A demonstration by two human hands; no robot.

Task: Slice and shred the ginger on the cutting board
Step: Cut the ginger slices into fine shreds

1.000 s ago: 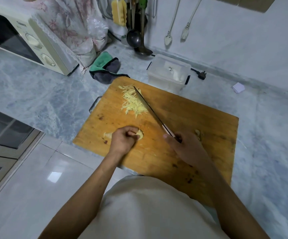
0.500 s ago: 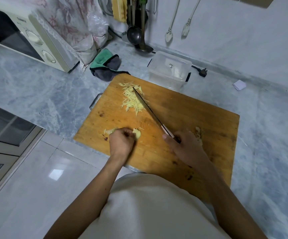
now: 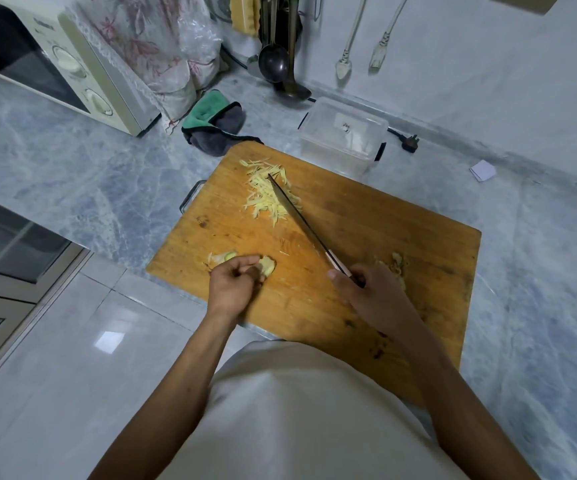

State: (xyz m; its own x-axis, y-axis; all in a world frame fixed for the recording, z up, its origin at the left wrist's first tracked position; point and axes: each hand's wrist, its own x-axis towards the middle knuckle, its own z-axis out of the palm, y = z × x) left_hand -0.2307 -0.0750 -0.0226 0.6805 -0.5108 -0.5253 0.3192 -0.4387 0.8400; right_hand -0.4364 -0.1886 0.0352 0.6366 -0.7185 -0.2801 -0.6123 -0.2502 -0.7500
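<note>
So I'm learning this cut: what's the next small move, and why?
Probably bring the knife back to the ginger slices under the left hand: the right hand holds its blade over the shredded pile, while those slices are uncut.

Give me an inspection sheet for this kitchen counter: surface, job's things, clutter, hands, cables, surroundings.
Surface: grey marble counter; wooden cutting board lies on it.
Job's things: shredded ginger piled at the board's far side; ginger pieces at its near left edge; knife with its tip over the shreds.
Clutter: clear lidded container behind the board; green and grey cloth; ginger scraps by the right hand; folded white paper.
Hands: left hand holds the ginger pieces; right hand grips the knife handle.
Cables: black plug lying loose near the wall.
Surroundings: microwave at left; ladle hanging on the wall.
</note>
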